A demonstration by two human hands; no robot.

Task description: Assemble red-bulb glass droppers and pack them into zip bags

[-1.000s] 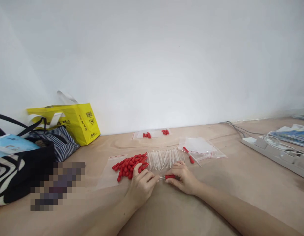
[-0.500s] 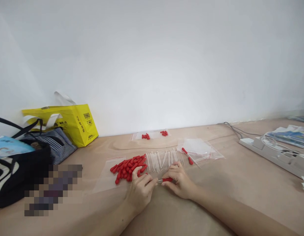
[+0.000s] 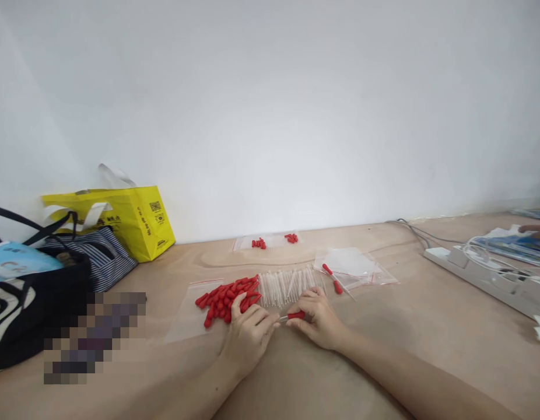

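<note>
My left hand [image 3: 248, 335] pinches the clear tube end of a small dropper, and my right hand [image 3: 319, 318] grips its red rubber bulb [image 3: 295, 315]; both rest on the wooden table [image 3: 427, 350]. Just beyond my left hand lies a pile of red bulbs [image 3: 226, 294] on a clear bag. A row of clear tubes [image 3: 287, 283] lies behind my fingers. One finished dropper [image 3: 333, 279] lies on clear zip bags [image 3: 355, 265] to the right.
A yellow bag [image 3: 130, 219], a striped bag [image 3: 99, 256] and a black-and-white bag [image 3: 20, 315] stand at the left. A far packet holds red bulbs [image 3: 272, 240]. A white power strip [image 3: 493, 277] and papers [image 3: 510, 242] lie at the right, where another person's hand [image 3: 536, 231] shows.
My hands have closed together a little on the dropper, the red bulb sliding left toward my left hand. Another person's hand has appeared at the far right.
</note>
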